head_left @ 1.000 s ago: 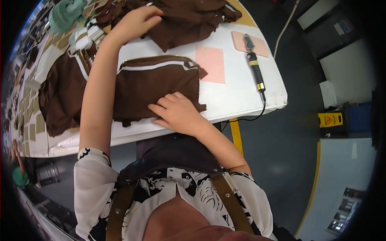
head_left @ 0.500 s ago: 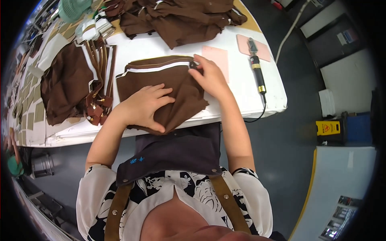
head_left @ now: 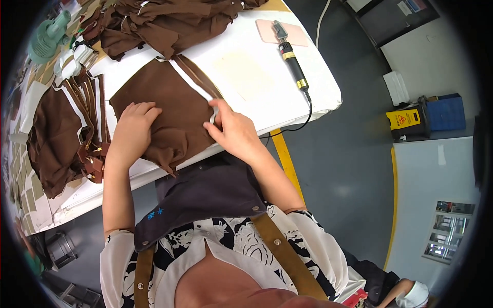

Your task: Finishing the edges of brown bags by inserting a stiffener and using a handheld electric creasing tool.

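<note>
Both my hands rest on the brown fabric piece (head_left: pixel 172 115) spread on the white table (head_left: pixel 287 87) in front of me. My left hand (head_left: pixel 132 128) lies palm down on the cloth's left part, fingers (head_left: pixel 141 109) stretched out flat and slightly spread, pointing toward one o'clock; it grips nothing, only presses the cloth down. My right hand (head_left: pixel 233 131) sits at the cloth's right edge, at three o'clock from the left hand, well apart from it. Its fingers curl in and pinch the white trim strip (head_left: pixel 197 84) that runs along that edge, thumb and forefinger closed on the strip near its lower end.

That fabric piece lies flat, its lower corner hanging a little over the table's near edge just above my dark apron (head_left: pixel 205 195). At nine o'clock from it lies a stack of similar brown pieces (head_left: pixel 56 138) with white strips and small metal clasps. At twelve o'clock sits a heap of crumpled brown cloth (head_left: pixel 164 20). At two o'clock from my right hand a pale cream patch (head_left: pixel 244 74) lies on the table, and beyond it a black-and-yellow corded hand tool (head_left: pixel 291 61) rests with its tip on a pink pad (head_left: pixel 272 32).
</note>
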Demonstrator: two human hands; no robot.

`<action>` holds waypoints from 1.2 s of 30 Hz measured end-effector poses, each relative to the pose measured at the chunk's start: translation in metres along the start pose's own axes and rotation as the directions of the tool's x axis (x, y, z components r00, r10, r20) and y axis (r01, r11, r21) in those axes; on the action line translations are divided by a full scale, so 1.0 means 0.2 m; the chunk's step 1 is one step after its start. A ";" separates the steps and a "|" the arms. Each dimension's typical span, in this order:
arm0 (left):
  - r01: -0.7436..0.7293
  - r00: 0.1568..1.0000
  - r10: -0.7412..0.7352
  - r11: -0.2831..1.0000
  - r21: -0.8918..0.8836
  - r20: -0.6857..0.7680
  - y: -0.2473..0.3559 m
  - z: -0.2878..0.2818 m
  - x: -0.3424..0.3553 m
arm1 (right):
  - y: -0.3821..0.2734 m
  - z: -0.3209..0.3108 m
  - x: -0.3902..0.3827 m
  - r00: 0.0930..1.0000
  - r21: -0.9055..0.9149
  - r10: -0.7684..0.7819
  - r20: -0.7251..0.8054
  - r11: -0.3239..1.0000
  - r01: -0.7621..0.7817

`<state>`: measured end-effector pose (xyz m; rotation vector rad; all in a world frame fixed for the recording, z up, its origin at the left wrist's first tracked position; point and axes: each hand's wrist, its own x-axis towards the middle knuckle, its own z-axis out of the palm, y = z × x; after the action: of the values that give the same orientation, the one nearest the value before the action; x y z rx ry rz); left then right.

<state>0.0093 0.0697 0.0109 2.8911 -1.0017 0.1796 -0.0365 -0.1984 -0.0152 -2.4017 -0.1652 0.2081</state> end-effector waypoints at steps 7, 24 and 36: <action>-0.019 0.999 0.001 0.933 -0.359 -0.049 0.16 0.07 0.13 | 0.01 0.07 -0.01 0.931 -0.054 -0.185 -0.314 0.983 0.177; -0.218 0.970 0.165 0.913 -0.345 -0.177 0.16 0.16 0.21 | -0.11 0.11 -0.09 0.813 -0.059 -0.576 -0.088 0.818 0.573; -0.151 0.949 0.046 0.934 -0.322 -0.312 0.06 0.01 0.06 | 0.00 0.07 0.14 0.841 -0.302 -0.496 -0.215 0.853 0.426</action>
<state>0.0122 0.0524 0.0105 2.4094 -1.0076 0.3952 -0.0110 -0.1833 -0.0281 -2.5114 -0.6657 -0.4104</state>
